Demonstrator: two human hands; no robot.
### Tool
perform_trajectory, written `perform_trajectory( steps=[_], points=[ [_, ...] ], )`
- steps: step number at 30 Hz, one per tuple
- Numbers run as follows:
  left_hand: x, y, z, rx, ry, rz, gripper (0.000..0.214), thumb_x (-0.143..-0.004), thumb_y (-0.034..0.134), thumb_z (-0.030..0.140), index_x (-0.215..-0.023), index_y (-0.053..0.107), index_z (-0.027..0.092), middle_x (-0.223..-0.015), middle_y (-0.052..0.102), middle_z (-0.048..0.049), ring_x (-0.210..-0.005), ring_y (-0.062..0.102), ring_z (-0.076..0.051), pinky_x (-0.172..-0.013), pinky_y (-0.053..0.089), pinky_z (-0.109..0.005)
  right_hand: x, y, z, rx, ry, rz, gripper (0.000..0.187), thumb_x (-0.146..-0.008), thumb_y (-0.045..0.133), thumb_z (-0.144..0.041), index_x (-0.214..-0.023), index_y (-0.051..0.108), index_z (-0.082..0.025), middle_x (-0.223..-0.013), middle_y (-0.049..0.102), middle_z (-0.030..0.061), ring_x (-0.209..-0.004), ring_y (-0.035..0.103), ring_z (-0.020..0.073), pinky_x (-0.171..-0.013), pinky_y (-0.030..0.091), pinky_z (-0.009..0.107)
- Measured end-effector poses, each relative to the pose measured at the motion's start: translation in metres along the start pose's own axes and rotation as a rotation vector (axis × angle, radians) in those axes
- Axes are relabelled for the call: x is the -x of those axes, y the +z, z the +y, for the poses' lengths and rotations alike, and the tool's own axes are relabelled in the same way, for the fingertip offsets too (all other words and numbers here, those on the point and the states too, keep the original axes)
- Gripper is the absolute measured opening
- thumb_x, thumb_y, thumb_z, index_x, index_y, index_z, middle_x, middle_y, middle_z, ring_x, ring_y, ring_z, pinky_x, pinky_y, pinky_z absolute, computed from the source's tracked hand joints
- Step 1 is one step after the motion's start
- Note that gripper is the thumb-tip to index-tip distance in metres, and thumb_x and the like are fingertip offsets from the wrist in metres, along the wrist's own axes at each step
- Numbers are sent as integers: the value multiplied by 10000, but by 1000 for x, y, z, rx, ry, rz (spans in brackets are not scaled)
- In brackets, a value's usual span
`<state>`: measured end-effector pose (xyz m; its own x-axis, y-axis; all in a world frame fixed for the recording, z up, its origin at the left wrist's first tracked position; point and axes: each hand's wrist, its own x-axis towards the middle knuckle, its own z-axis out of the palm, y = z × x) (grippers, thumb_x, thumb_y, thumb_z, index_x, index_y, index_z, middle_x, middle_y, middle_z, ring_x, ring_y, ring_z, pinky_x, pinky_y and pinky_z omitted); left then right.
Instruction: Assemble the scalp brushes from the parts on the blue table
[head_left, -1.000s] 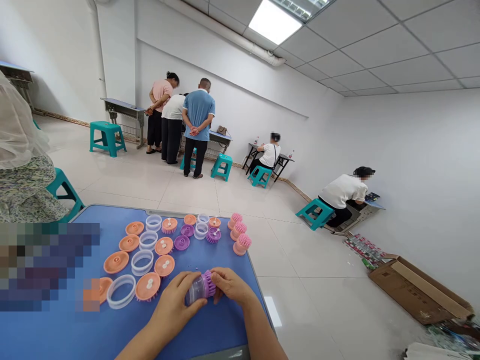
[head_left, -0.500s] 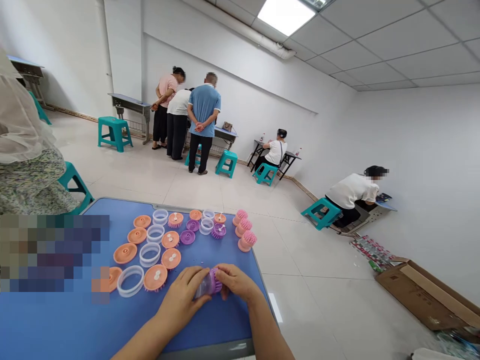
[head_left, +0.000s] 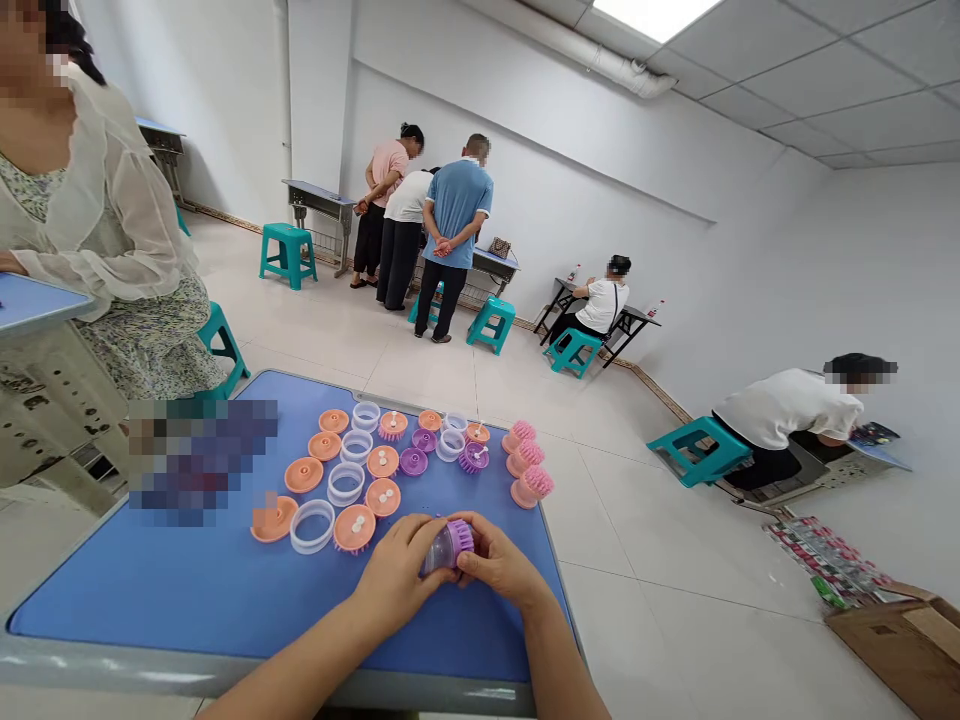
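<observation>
Both hands are gripping one small round purple bristled plastic brush with a clear cap (head_left: 447, 545) above the blue table (head_left: 150, 590). The left hand (head_left: 401, 575) is wrapping the cap end. The right hand (head_left: 499, 565) is pinching what looks like the bristle end.

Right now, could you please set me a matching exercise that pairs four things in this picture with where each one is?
Things
1. purple brush
2. pink brushes
3. clear ring
4. cardboard box

Places
A. on the floor, far right
B. lying flat on the blue table, beside an orange disc
C. gripped between the left hand and the right hand
D. standing in a row near the table's right edge

Pairs: 1-C, 2-D, 3-B, 4-A
</observation>
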<state>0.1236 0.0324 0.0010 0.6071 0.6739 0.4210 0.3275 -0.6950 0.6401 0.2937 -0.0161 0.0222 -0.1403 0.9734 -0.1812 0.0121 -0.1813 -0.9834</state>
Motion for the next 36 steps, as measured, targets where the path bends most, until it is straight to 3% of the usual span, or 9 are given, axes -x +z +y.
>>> perform_trajectory(
  steps=[5, 9, 13, 18, 23, 25, 30, 36],
  points=[
    [-1, 2, 2, 0, -31, 27, 466, -740, 596, 270, -1187, 472, 227, -1100, 586, -84, -1012, 564, -244, -864, 476, -405, -3, 5, -2, -54, -67, 116, 519, -581, 759, -359, -1023, 531, -209, -811, 566, -3, -678, 537, 141, -576, 459, 259],
    [-12, -3, 7, -171, 2, 57, 475, -807, 523, 285, -1256, 400, 187, -1212, 530, -121, -1123, 493, -266, -919, 432, -437, -4, -4, -2, -105, -62, 349, 506, -589, 740, -372, -1014, 517, -210, -773, 561, -14, -599, 528, 125, -533, 434, 254],
    [-40, -17, 15, -512, -67, -128, 314, -840, 401, 79, -1123, 536, 98, -1106, 592, -164, -1033, 538, -281, -861, 451, -421, -5, -13, 0, -155, -61, 568, 526, -581, 731, -416, -1001, 496, -203, -720, 551, -22, -555, 513, 115, -504, 414, 250],
    [-70, -15, 13, -608, -168, -231, 210, -759, 483, -30, -880, 631, 55, -884, 649, -191, -857, 607, -286, -663, 511, -375, -5, -15, -1, -167, -67, 587, 548, -571, 736, -423, -1009, 491, -201, -712, 547, -26, -544, 505, 108, -496, 411, 250],
    [-77, -3, 8, -643, -241, -312, 197, -848, 536, 237, -1006, 566, 124, -999, 607, -58, -853, 605, -171, -717, 518, -350, -6, -16, 1, -169, -76, 580, 569, -566, 742, -425, -1025, 487, -204, -700, 547, -28, -546, 508, 109, -496, 414, 250],
    [-76, -3, 10, -646, -249, -335, 183, -852, 528, 217, -1006, 563, 124, -1002, 607, -58, -859, 606, -172, -719, 517, -350, -6, -17, 2, -167, -78, 578, 569, -570, 739, -425, -1030, 486, -205, -702, 551, -27, -547, 511, 109, -497, 419, 250],
    [-64, -6, 21, -611, -199, -405, 250, -751, 483, -63, -944, 583, 60, -936, 638, -181, -873, 626, -270, -666, 508, -357, -5, -16, 1, -139, -81, 581, 550, -578, 738, -398, -1029, 494, -199, -686, 565, -36, -551, 515, 107, -503, 422, 241],
    [-27, -11, 30, -535, -129, -505, 284, -762, 426, -39, -965, 574, 95, -911, 659, -152, -837, 635, -285, -656, 506, -378, -4, -13, -3, -67, -88, 551, 499, -605, 719, -367, -1022, 505, -195, -665, 575, -43, -545, 512, 109, -504, 421, 237]
  ],
)
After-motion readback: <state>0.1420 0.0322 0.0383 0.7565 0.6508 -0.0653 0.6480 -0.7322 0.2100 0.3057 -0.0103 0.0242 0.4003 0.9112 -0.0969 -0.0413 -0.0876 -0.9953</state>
